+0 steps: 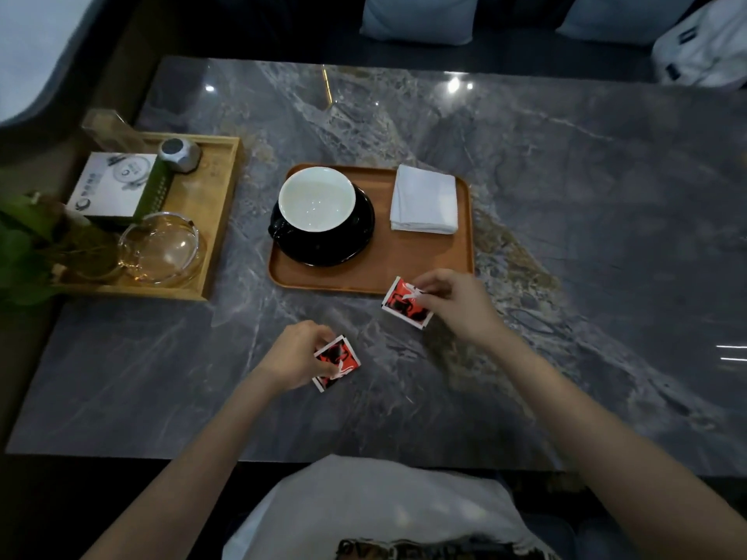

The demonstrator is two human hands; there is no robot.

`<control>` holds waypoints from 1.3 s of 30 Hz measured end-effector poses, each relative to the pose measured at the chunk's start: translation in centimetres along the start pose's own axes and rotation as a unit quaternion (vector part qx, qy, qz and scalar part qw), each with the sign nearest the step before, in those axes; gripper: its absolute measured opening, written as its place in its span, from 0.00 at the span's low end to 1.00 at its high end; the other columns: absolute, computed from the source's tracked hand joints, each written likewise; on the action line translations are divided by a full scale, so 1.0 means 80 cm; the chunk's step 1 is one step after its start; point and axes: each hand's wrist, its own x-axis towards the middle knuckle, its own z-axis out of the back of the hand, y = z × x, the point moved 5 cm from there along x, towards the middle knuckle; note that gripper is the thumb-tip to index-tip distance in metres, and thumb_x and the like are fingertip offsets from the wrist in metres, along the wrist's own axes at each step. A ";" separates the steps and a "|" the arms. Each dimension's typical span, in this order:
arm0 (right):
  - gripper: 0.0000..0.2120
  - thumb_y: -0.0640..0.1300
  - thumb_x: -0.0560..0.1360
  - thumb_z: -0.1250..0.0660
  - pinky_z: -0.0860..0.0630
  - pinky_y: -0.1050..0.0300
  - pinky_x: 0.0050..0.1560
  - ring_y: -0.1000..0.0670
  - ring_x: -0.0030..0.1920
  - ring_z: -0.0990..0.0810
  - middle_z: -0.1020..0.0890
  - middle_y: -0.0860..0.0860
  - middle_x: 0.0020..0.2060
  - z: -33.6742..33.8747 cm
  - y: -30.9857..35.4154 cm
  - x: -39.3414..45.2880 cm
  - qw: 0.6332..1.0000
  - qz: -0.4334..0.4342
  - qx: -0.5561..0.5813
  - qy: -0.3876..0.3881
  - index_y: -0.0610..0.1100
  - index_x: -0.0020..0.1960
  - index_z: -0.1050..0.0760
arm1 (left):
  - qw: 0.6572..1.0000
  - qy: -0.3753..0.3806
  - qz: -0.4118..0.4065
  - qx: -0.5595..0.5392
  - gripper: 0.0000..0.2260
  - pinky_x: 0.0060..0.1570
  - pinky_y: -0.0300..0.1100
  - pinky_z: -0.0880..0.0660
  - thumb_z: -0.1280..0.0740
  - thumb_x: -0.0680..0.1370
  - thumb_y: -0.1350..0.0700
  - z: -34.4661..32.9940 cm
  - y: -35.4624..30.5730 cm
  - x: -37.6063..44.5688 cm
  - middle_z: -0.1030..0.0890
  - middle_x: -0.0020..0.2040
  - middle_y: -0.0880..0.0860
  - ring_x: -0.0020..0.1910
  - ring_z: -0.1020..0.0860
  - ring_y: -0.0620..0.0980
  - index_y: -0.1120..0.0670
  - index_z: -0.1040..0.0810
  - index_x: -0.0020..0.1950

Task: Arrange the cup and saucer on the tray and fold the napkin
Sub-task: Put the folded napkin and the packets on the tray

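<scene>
A brown tray [404, 264] lies in the middle of the marble table. On its left half a cup [317, 198] with a white inside stands on a black saucer [343, 246]. A folded white napkin [424, 200] rests on the tray's right half. In front of the tray, my right hand [456, 303] pinches a small red, black and white sachet [402, 305] near the tray's front edge. Nearer to me, my left hand [297, 353] grips a second sachet [339, 363] of the same kind just above the tabletop.
A wooden tray [214, 220] at the left holds a white and green box [115, 187], a glass ashtray [161, 248], a grey round object [180, 153] and a plant [24, 244]. Cushions [420, 16] and a white bag [703, 46] lie beyond the table's far edge.
</scene>
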 end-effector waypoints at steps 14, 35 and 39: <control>0.07 0.37 0.70 0.29 0.24 0.59 0.50 0.51 0.48 0.20 0.17 0.47 0.47 0.057 -0.012 0.084 0.986 0.018 -0.154 0.058 0.42 0.48 0.20 | 0.963 0.005 -0.073 -0.261 0.09 0.43 0.44 0.27 0.29 0.71 0.63 0.051 -0.085 0.060 0.20 0.36 0.49 0.37 0.23 0.46 0.51 0.24 0.37; 0.08 0.34 0.74 0.34 0.23 0.66 0.33 0.57 0.27 0.22 0.17 0.53 0.27 0.057 -0.021 0.023 0.936 -0.057 0.343 -0.056 0.44 0.39 0.22 | 0.782 -0.135 -0.039 -0.608 0.09 0.36 0.34 0.23 0.34 0.74 0.65 0.032 -0.165 0.093 0.20 0.47 0.51 0.42 0.19 0.43 0.53 0.26 0.51; 0.08 0.34 0.73 0.33 0.21 0.60 0.37 0.55 0.31 0.20 0.17 0.53 0.29 0.071 -0.034 0.030 0.956 -0.053 0.283 -0.050 0.45 0.40 0.21 | 0.853 -0.123 -0.026 -0.507 0.10 0.37 0.28 0.25 0.33 0.75 0.59 0.038 -0.148 0.101 0.19 0.46 0.48 0.43 0.20 0.39 0.53 0.24 0.56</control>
